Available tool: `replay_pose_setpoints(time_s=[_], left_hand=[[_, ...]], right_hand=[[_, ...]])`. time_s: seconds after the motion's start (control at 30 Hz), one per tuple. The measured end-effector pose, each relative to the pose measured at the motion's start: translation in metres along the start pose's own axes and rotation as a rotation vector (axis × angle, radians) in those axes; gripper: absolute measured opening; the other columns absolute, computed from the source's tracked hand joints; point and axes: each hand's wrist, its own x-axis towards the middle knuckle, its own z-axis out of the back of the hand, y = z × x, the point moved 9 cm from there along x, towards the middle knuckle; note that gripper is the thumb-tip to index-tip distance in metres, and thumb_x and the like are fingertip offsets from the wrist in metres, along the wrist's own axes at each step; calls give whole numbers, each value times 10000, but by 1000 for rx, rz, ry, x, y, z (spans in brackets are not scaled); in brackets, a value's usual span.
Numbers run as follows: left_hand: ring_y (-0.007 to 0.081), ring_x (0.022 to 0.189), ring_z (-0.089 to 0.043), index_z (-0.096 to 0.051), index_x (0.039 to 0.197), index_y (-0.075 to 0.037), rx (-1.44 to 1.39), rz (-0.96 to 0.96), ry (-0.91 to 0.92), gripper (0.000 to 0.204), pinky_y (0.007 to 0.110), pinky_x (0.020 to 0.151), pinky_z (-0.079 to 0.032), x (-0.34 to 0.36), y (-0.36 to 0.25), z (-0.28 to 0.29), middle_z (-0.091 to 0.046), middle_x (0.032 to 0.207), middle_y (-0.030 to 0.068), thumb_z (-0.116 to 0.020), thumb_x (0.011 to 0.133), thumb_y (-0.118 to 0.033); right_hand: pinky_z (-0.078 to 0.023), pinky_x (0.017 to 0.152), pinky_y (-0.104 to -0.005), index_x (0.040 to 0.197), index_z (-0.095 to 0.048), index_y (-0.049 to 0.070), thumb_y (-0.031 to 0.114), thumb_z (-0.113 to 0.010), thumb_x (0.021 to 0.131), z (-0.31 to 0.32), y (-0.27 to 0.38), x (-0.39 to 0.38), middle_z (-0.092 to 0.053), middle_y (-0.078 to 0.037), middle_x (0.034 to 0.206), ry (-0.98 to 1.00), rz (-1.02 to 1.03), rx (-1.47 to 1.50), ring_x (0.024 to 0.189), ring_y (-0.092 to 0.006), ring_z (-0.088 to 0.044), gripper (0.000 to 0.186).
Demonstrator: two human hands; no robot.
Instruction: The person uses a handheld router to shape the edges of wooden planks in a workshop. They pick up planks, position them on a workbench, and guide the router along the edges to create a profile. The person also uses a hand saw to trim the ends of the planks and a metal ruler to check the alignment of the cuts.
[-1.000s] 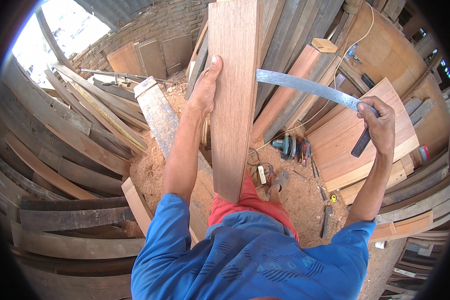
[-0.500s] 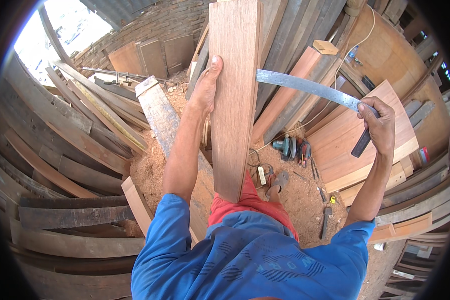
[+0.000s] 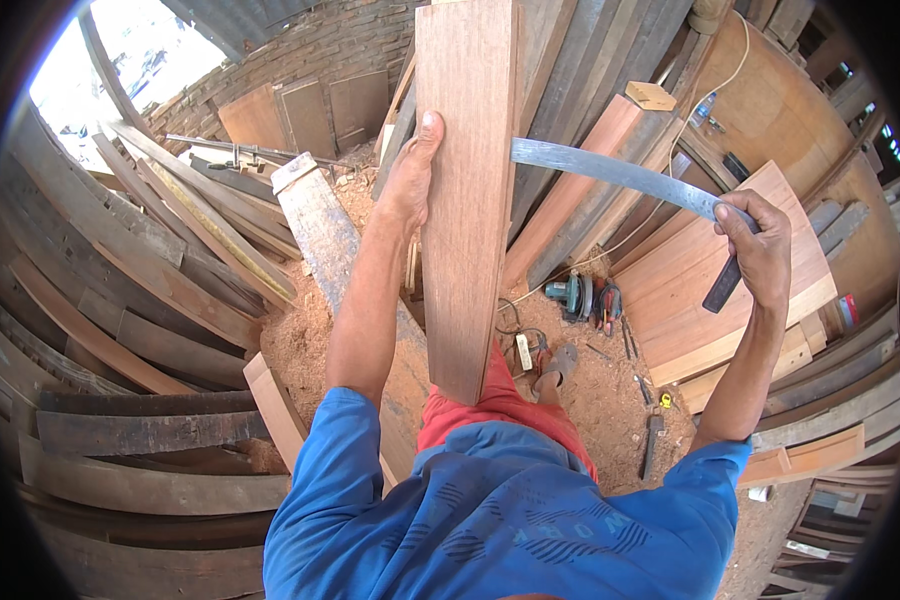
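A long reddish-brown wooden board (image 3: pixel 468 200) stands up in front of my body, its near end by my red trousers. My left hand (image 3: pixel 410 175) is closed on its left edge, thumb on the broad face and the other fingers hidden behind. Out to the right, my right hand (image 3: pixel 755 240) pinches a try square where the steel blade (image 3: pixel 615 172) meets the short dark handle (image 3: pixel 722 286). The blade reaches leftward to the board's right edge; whether its tip touches or passes behind the board I cannot tell.
Curved-looking stacks of planks (image 3: pixel 150 430) fill the left side. A green power tool (image 3: pixel 570 296) lies on the sawdust-covered floor near a tape measure (image 3: pixel 665 400). A wide wooden panel (image 3: pixel 730 275) leans at right, beside upright timbers (image 3: pixel 580 190). A dusty plank bench (image 3: pixel 320 220) runs behind my left arm.
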Motion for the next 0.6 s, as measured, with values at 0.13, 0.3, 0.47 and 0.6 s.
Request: replay_pose_setpoints(time_s=[0.13, 0.3, 0.47, 0.6], left_hand=[[296, 1145, -674, -444, 1395, 133, 12, -17, -4, 965, 391, 938, -587, -2, -5, -1, -619, 1251, 294, -557, 917, -698], [293, 1263, -598, -432, 1417, 123, -4, -7, 52, 959, 398, 1033, -527, 3, 4, 1, -573, 1349, 279, -567, 922, -687], [234, 1404, -415, -436, 1491, -21, -112, 9, 4, 774, 439, 1179, -348, 18, 36, 41, -498, 1479, 115, -650, 956, -537], [326, 1248, -593, -456, 1460, -33, -327, 123, 122, 638, 499, 1077, -486, 3, 67, 72, -591, 1381, 164, -660, 973, -392]], right_hand=[[-372, 505, -209, 943, -729, 26, 188, -742, 917, 0, 1, 0, -602, 25, 719, -2, -4, 5, 575, -27, -470, 165], [-389, 518, -210, 958, -734, 25, 182, -738, 918, -1, 10, 1, -614, 19, 723, 7, 17, -26, 587, -34, -488, 163], [-416, 539, -214, 981, -746, 39, 199, -732, 926, 5, -12, -13, -657, 4, 745, 9, -5, -32, 605, -56, -529, 170], [-487, 582, -231, 968, -743, 39, 116, -720, 935, -1, -95, -63, -693, -20, 750, -90, -186, 260, 639, -65, -595, 87]])
